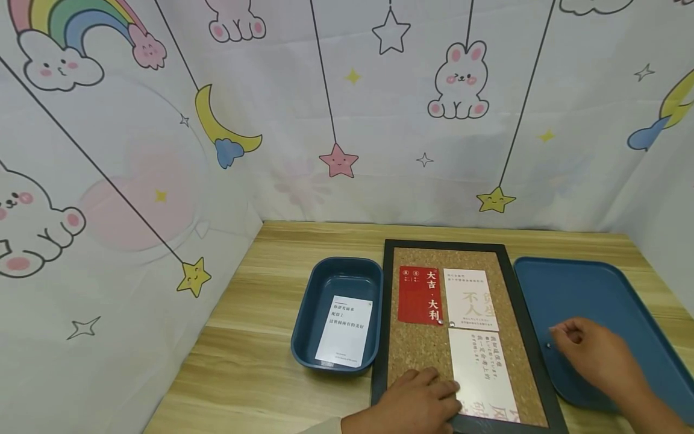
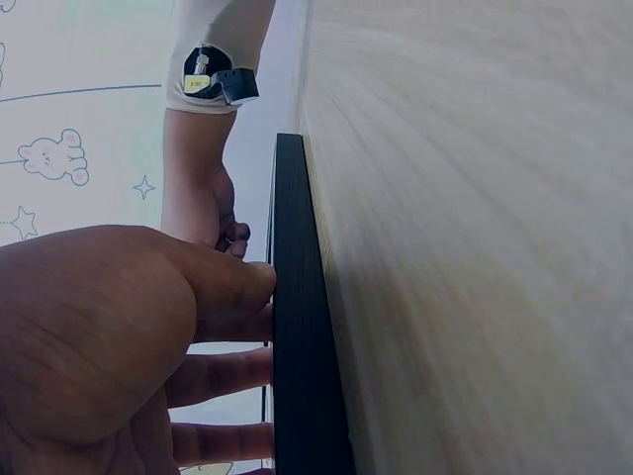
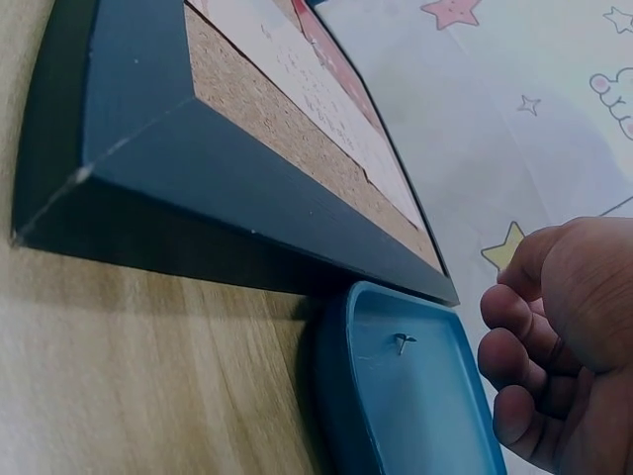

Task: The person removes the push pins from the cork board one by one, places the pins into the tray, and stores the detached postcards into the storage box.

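A cork board [image 1: 417,346] in a black frame [image 1: 382,337] lies on the table. My left hand [image 1: 414,401] rests on its lower part, fingers extended, fingertips touching the lower white card [image 1: 482,374]; in the left wrist view, the thumb [image 2: 242,282] lies against the frame's side. Above are a red card [image 1: 419,295] and another white card [image 1: 470,298], with silver pushpins [image 1: 452,324] at their lower corners. My right hand [image 1: 596,355] hovers above the blue tray [image 1: 575,283], fingers curled, near a pushpin [image 3: 404,341] lying in it. Whether the fingertips hold anything small is unclear.
Left of the board stands a deeper blue container [image 1: 338,265] with a white printed card [image 1: 344,331] inside. A white cloth with cartoon drawings [image 1: 368,120] hangs behind and at the sides of the wooden table [image 1: 255,337].
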Demonstrator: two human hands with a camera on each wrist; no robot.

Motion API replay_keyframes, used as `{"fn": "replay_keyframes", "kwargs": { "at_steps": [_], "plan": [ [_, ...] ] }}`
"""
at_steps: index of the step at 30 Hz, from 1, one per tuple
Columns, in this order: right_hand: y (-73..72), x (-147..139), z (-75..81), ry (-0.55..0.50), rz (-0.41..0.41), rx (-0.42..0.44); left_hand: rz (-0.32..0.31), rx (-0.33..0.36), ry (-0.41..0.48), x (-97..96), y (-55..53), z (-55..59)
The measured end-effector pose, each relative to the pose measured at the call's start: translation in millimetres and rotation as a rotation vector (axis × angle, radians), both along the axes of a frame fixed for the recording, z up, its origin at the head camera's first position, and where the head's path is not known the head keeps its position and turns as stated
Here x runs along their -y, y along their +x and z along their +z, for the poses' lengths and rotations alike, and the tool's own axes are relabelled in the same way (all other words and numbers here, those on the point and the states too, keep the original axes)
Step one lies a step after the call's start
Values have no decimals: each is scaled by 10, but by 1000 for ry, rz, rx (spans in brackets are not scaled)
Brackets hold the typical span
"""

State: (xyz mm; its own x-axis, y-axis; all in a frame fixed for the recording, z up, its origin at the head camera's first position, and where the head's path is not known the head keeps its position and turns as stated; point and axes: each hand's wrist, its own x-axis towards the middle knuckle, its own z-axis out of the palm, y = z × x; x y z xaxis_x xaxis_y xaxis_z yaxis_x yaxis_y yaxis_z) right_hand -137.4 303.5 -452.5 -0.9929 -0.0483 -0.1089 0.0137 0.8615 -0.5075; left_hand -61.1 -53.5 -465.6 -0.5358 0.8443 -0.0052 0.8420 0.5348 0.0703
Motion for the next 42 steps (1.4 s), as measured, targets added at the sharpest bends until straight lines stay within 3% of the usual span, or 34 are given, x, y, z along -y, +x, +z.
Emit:
{"fn": "replay_keyframes", "kwargs": {
  "at_steps": [18, 42],
  "plan": [
    [3, -69, -30, 28, -46, -27, 9, 4, -3, -7, -3, -19],
    [17, -72, -15, 21, -46, -38, 22, 3, -15, -10, -3, -32]
  ]
}}
